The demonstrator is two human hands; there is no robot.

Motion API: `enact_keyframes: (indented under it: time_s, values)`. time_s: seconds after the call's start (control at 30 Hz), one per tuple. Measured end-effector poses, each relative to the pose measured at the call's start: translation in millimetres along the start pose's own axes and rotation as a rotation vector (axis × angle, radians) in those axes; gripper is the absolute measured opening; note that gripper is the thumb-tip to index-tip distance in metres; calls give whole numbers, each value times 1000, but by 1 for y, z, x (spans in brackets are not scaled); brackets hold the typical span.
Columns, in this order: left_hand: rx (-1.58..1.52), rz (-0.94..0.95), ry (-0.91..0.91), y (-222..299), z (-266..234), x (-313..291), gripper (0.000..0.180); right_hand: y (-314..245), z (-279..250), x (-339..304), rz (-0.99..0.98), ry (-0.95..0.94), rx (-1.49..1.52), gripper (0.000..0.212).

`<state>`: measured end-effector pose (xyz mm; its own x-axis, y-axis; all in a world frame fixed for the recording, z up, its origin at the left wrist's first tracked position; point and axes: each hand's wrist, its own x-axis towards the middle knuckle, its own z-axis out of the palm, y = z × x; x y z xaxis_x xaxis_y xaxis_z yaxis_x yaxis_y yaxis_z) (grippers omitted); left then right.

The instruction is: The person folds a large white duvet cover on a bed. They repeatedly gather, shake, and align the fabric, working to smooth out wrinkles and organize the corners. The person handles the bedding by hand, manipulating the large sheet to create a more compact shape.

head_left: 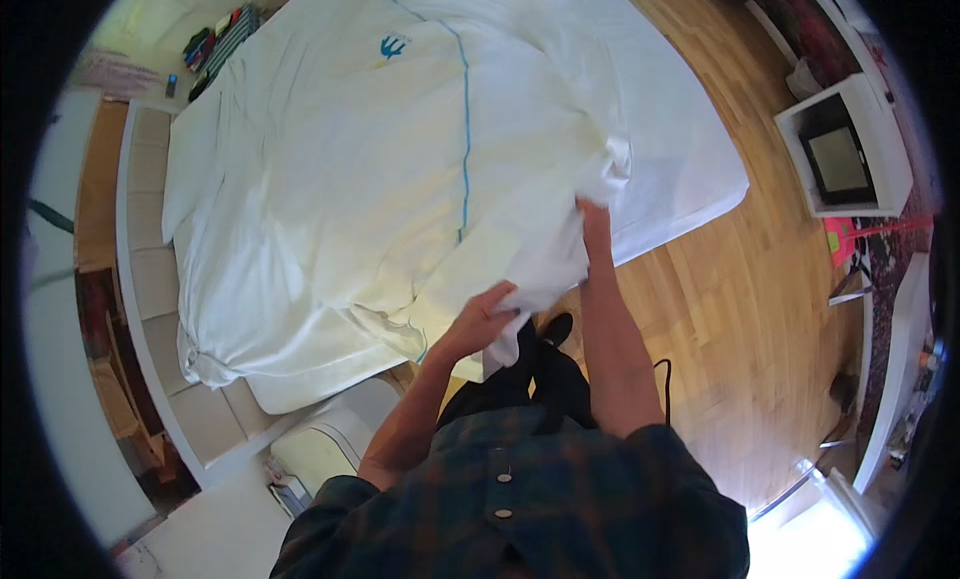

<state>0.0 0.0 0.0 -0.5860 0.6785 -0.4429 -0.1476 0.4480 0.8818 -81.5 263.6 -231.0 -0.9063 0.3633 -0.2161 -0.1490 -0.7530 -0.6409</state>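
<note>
A large white bed cover [370, 169] with a thin blue line and a small blue emblem lies rumpled over the bed. My left hand [482, 321] is closed on its near edge, fingers curled into the cloth just in front of my legs. Farther forward and to the right, my right hand [594, 221] grips the same edge, and the fabric is lifted and bunched between both hands. Some of my right fingers are hidden by the cloth. Under the cover, the white mattress [680, 169] shows along the right side and at the near left corner.
A padded beige headboard [160, 269] runs along the left. Beside the bed's near left corner stands a pale rounded cabinet [320, 449]. Wooden floor [700, 329] stretches to the right, with a black cable [668, 389] on it. A white box-shaped unit with a dark screen [838, 159] stands far right.
</note>
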Motion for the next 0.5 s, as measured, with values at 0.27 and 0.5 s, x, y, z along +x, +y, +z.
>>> enact_keyframes:
  time_s: [0.27, 0.5]
  values:
    - [-646, 51, 604, -24, -99, -4, 33, -4, 369, -20, 234, -510, -531, 72]
    - [-910, 25, 1220, -135, -221, -64, 46, 86, 247, -24, 246, -286, -612, 55]
